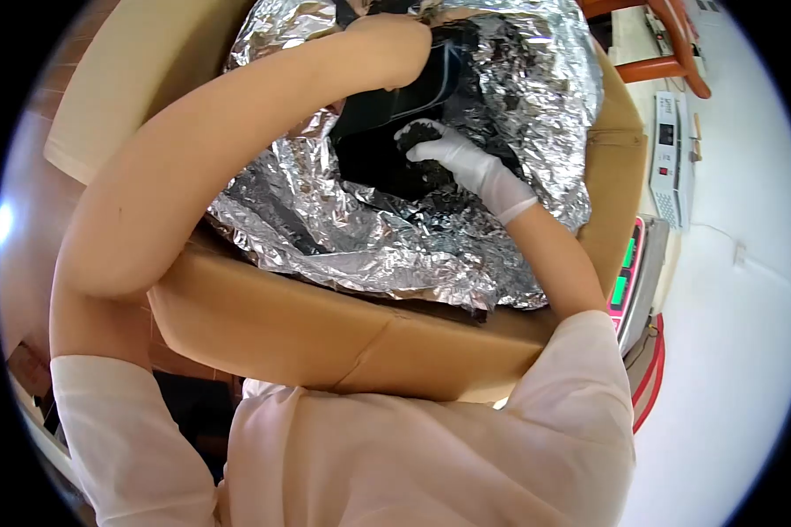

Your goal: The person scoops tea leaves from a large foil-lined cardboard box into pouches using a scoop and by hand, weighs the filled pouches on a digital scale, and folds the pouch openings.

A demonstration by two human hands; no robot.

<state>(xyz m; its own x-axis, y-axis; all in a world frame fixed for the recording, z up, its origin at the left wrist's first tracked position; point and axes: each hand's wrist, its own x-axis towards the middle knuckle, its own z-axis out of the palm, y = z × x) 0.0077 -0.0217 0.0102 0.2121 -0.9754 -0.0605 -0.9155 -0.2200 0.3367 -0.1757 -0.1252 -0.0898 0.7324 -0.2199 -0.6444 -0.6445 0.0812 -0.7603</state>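
A large cardboard box (325, 338) lined with crumpled aluminium foil (369, 255) sits in front of me. Inside it a black tray (387, 110) stands tilted, with loose dark crumbly material (439, 198) around it. My bare left arm reaches across the box, and my left hand (410, 39) meets the tray's upper edge; its fingers are mostly hidden there. My right hand (466, 158) wears a white glove and pinches a clump of the dark material (420, 133) against the tray's face.
A scale with a pink edge and green digits (631, 281) stands against the box's right side. Farther right on the white surface lies a white device with buttons (672, 149). Orange chair legs (668, 53) show at the top right.
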